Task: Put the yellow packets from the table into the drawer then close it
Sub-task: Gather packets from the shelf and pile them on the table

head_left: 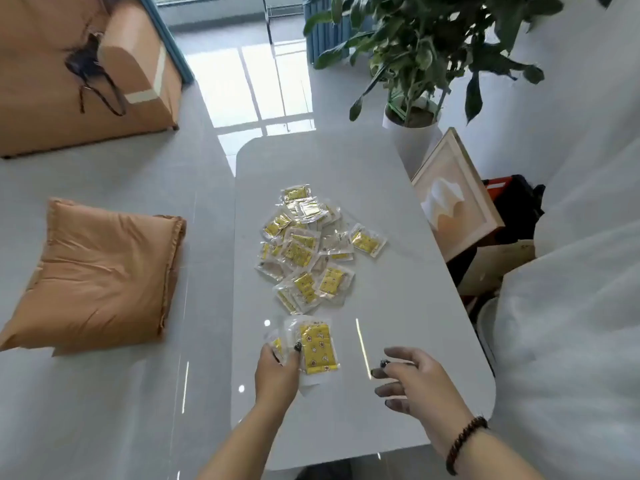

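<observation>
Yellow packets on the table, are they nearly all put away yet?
Not nearly. The left hand grips a few yellow plastic packets, and the right hand hovers open with nothing in it. A big pile of yellow packets is left on the white table. No drawer shows in this view.

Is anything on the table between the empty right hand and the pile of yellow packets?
Nothing visible: only bare white tabletop separates the open right hand from the heap of yellow plastic packets. The left hand already grips several.
</observation>
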Demonstrator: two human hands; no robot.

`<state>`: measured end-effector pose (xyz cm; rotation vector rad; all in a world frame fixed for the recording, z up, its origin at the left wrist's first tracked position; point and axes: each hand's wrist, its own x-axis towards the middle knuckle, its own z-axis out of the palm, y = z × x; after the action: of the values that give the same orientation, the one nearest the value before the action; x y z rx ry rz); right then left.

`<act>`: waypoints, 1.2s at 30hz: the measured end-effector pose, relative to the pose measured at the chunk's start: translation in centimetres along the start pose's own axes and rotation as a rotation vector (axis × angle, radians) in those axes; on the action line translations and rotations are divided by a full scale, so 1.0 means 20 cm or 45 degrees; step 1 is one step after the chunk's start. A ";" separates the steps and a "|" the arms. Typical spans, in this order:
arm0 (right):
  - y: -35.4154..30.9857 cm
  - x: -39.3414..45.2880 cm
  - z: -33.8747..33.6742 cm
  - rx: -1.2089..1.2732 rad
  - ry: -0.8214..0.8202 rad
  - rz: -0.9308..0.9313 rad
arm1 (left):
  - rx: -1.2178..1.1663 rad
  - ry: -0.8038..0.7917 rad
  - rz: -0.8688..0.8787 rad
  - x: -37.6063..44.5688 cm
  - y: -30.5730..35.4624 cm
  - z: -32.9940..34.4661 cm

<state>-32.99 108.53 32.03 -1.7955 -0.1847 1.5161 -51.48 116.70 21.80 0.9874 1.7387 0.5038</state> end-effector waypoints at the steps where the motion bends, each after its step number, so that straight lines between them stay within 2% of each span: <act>1: -0.01 0.06 0.03 0.003 0.008 0.026 | 0.042 0.020 -0.026 0.12 0.00 0.03; 6: -0.06 0.35 0.12 -0.047 0.017 0.119 | 0.169 0.093 -0.207 0.64 -0.01 0.24; 10: -0.04 0.50 0.12 -0.084 0.029 0.190 | 0.214 0.071 -0.275 0.91 -0.02 0.43; 18: 0.11 0.60 -0.06 -0.064 0.185 0.355 | 0.031 -0.052 -0.380 1.22 -0.19 0.69; 25: 0.15 0.54 -0.16 -0.025 0.233 0.390 | -0.070 -0.152 -0.557 1.01 -0.21 0.63; 36: 0.06 0.13 -0.37 -0.095 0.198 0.126 | 0.160 -0.727 -0.254 0.06 0.22 0.45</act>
<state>-26.07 105.82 29.35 -1.9983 -0.0776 1.4463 -41.68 119.15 20.73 0.9200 1.3379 -0.0247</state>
